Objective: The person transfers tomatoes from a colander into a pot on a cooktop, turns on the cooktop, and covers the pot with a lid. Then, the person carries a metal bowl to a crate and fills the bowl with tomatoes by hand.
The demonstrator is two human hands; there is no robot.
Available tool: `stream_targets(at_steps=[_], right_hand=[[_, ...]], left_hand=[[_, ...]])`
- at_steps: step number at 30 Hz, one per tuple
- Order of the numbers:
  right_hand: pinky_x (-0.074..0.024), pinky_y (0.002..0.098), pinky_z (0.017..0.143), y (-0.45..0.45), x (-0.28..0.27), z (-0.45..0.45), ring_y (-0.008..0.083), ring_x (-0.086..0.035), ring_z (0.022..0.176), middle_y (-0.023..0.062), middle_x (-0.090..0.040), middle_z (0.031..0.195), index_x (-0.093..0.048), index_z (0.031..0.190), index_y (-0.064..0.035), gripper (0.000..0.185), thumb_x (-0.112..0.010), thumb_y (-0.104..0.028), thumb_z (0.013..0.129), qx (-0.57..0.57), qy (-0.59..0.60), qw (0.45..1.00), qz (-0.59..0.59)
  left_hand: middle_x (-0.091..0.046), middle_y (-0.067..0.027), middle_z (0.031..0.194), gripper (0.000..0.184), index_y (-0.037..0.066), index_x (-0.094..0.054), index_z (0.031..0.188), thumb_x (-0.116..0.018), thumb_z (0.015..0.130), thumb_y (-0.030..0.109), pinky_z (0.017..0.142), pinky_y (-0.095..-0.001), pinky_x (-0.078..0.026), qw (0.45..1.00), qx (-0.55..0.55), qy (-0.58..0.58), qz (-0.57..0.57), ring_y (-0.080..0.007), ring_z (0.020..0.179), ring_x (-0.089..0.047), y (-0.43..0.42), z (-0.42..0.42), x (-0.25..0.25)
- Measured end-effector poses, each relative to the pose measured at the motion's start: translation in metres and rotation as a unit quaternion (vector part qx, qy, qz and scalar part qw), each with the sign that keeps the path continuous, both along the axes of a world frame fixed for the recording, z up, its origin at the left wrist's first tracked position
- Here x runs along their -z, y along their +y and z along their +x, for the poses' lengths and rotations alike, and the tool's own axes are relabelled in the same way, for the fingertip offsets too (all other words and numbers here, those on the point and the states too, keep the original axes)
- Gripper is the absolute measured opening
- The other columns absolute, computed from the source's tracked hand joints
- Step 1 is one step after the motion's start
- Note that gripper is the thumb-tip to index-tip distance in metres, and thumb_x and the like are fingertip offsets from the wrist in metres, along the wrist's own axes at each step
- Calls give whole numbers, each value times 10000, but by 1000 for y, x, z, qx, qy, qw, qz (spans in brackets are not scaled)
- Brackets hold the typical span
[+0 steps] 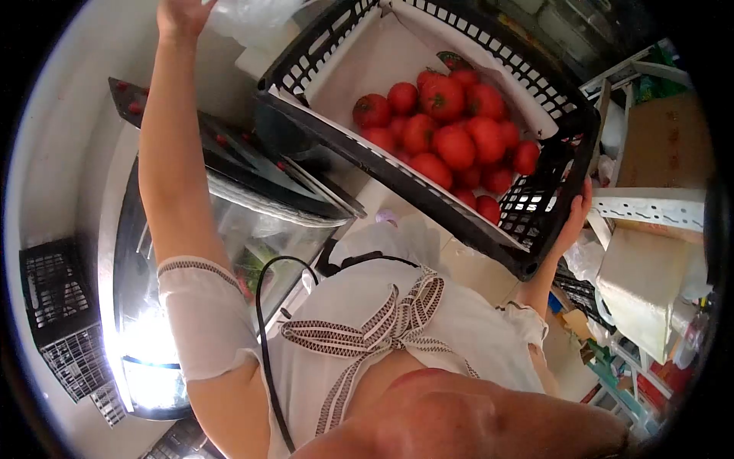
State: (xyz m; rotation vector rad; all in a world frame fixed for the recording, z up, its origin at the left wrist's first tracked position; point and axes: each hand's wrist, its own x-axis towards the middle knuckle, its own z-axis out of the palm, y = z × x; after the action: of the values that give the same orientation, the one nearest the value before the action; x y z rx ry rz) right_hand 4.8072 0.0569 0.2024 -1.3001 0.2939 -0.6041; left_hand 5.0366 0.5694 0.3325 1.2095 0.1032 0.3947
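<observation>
A black plastic crate (397, 187), tilted in front of my body, has a pale cardboard liner (344, 84) inside. Several red tomatoes (455, 145) are heaped in it, with bare liner showing toward the crate's far left. My right hand (575, 218) grips the near right corner of the crate, its fingers on the outer wall. Stretched forward at the upper left is my left hand (182, 17), beside a clear plastic bag (245, 21). Most of its fingers are cut off by the picture's edge, so any hold on the bag cannot be made out.
A glass-fronted display case (252, 222) with a bright light stands to my left. Stacked black crates (57, 291) are beyond it by the wall. On the right, a white metal shelf (650, 206) carries cardboard boxes (665, 141). A black cable (264, 329) hangs along my chest.
</observation>
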Motion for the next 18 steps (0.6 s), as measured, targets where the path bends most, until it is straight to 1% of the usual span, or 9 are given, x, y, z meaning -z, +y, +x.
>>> stream_targets(at_steps=[1,3,4,5,10,14,16,17,18], right_hand=[[-350,328,937,-15,21,-2,222,-454,1093,166,-390,1277,-305,1287,-13,537,-402,-356,886,-13,27,999,-20],[-346,328,939,-22,46,-21,223,-450,1096,167,-387,1279,-302,1289,-12,542,-403,-359,884,-7,46,999,-25],[-345,329,940,-17,49,-28,223,-449,1098,167,-385,1280,-300,1289,-11,545,-404,-360,884,-6,49,998,-27],[-343,329,941,-13,50,-34,224,-447,1099,167,-384,1281,-299,1290,-11,547,-405,-361,883,-4,50,998,-22],[-335,329,945,-3,55,-36,225,-438,1107,168,-377,1285,-291,1293,-9,560,-409,-368,879,0,63,998,-22],[-329,330,949,2,66,-29,227,-431,1113,168,-372,1289,-285,1295,-7,570,-412,-373,877,-12,72,997,-16],[-326,330,951,5,71,-22,227,-427,1116,169,-369,1291,-282,1296,-6,575,-413,-375,875,-19,80,997,-12],[-324,330,952,6,72,-20,228,-426,1117,169,-367,1292,-281,1297,-5,578,-414,-377,874,-21,82,996,-10],[-323,330,953,7,74,-17,228,-424,1119,169,-366,1293,-279,1297,-5,581,-415,-378,874,-22,83,996,-9]], left_hand=[[-388,-153,1294,588,48,-308,1314,-431,874,418,967,-416,-346,996,-48,-20,-66,-290,1155,-419,10,7,-7],[-439,-139,1257,567,39,-338,1295,-399,885,425,924,-388,-394,978,47,131,154,-254,1103,-474,37,5,42],[-508,-95,1142,514,49,-423,1216,-450,865,424,848,-337,-414,934,124,204,264,-205,992,-514,37,6,61],[-577,-50,1027,466,59,-508,1137,-501,846,422,773,-286,-434,866,198,274,369,-156,881,-555,31,5,72],[-591,-31,938,517,66,-520,1129,-476,838,492,760,-262,-428,837,334,294,317,-109,842,-538,-18,-12,82],[-585,-21,932,543,64,-529,1126,-478,827,514,712,-233,-447,815,344,294,362,-87,783,-542,-45,-12,76],[-582,-14,915,548,72,-544,1113,-497,811,526,638,-200,-461,813,346,287,370,-79,698,-546,-66,-15,70],[-587,-14,892,512,85,-556,1094,-535,797,502,554,-194,-471,821,327,284,372,-69,634,-544,-77,-19,63],[-587,-14,892,512,85,-556,1094,-535,797,502,554,-194,-471,820,328,286,373,-69,634,-544,-81,-15,61]])
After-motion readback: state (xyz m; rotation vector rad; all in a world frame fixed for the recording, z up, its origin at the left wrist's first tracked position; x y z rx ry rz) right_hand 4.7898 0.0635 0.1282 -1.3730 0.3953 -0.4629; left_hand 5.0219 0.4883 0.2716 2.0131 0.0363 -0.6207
